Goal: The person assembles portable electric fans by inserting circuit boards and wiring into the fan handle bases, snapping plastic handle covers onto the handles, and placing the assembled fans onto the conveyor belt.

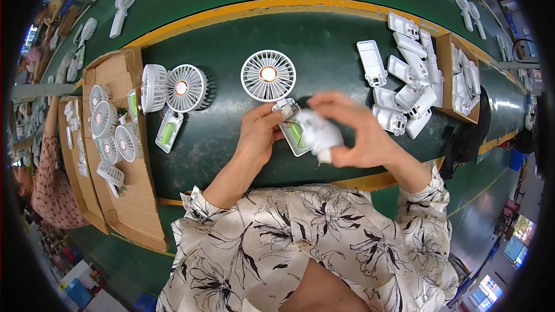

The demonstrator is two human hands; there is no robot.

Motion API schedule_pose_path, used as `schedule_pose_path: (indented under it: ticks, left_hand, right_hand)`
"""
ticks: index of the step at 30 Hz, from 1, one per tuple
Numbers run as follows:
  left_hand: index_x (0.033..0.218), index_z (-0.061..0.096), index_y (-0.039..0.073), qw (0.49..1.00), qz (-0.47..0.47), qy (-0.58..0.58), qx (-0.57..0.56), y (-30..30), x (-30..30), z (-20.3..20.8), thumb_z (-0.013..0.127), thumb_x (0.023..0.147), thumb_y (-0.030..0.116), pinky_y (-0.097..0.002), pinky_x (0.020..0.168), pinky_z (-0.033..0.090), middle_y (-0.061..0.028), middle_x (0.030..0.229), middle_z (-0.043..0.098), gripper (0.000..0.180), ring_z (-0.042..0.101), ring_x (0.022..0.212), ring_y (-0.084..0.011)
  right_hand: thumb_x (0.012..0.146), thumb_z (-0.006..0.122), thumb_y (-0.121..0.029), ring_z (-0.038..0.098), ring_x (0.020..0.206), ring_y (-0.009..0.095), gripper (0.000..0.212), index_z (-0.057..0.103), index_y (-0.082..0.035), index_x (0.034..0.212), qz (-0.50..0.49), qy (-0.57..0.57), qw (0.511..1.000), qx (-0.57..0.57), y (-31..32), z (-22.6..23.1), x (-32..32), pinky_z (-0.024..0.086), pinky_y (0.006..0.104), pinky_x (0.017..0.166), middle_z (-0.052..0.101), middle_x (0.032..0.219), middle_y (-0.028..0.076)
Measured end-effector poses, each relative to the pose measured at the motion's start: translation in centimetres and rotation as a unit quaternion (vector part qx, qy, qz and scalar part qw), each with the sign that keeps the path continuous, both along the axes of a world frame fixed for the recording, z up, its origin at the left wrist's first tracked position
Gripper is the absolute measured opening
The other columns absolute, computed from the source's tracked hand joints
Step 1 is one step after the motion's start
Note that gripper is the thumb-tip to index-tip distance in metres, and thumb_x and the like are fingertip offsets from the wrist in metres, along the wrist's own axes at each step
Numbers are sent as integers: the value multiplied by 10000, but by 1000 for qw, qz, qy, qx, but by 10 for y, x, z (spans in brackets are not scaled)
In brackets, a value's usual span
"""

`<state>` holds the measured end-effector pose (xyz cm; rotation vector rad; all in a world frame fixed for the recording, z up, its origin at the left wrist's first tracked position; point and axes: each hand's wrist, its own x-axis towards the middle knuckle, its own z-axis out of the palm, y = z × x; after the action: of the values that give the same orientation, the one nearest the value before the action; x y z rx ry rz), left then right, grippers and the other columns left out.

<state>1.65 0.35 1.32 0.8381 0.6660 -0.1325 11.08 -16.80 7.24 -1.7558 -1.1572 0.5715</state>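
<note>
A white handheld fan lies in front of me, its round grille (268, 75) pointing away. My left hand (257, 133) is closed around the neck end of its opened handle (299, 151), with the thumb near the hinge. Inside that handle sit a green battery (295, 133) and thin wires. To the right, my right hand (370, 133) holds a white handle cover (324, 133) between thumb and fingers, close against the opened handle. The cover is smeared by motion. Whether it touches the handle, I cannot tell.
Two fans (187, 88) stand to the left, one handle showing its battery. A cardboard tray (136, 196) holds several more. White covers (410, 75) lie piled at right beside a cardboard box (448, 72). Beyond a yellow edge (277, 4) runs a green surface with fans. A co-worker (55, 190) reaches at far left.
</note>
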Motion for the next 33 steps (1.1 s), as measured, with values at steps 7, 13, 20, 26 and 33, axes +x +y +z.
schedule_pose_path:
  ticks: [7, 13, 20, 26, 33]
  left_hand:
    - [939, 576, -7, 999, 19, 12, -45, -1, 3, -6, 519, 826, 202, -296, 676, 495, -72, 863, 611, 244, 590, 738, -135]
    - [1030, 495, 32, 994, 54, -25, -90, -4, 2, -4, 413, 871, 319, -307, 681, 475, -70, 925, 588, 339, 578, 814, -168]
    - [1040, 494, 50, 996, 47, -17, -78, -3, 1, -2, 398, 872, 355, -296, 723, 431, -41, 952, 566, 361, 550, 840, -151]
    - [1048, 494, 44, 996, 58, -22, -71, -4, 2, -2, 439, 854, 383, -290, 686, 417, -41, 956, 550, 394, 523, 830, -142]
    - [1040, 506, 45, 996, 57, -33, -56, -5, 4, 2, 426, 860, 387, -282, 667, 409, -39, 950, 553, 395, 518, 814, -140]
  right_hand:
    - [511, 688, -200, 497, 681, 260, 483, 539, 16, 917, -150, -252, 956, 2, -5, -1, -45, 366, 350, 584, 525, 798, 109]
    - [509, 677, -180, 489, 620, 214, 529, 511, 9, 974, -171, -288, 940, -62, 19, -15, -66, 396, 305, 521, 466, 746, 74]
    - [547, 658, -194, 523, 578, 212, 477, 513, 16, 951, -197, -302, 926, -110, 38, -22, -51, 428, 310, 475, 484, 726, 81]
    - [563, 664, -216, 536, 564, 217, 396, 515, 14, 849, -210, -295, 925, -114, 46, -26, -43, 428, 320, 457, 490, 681, 85]
    - [572, 661, -212, 542, 559, 228, 332, 503, -4, 778, -209, -292, 924, -132, 48, -28, -41, 433, 336, 464, 499, 667, 90]
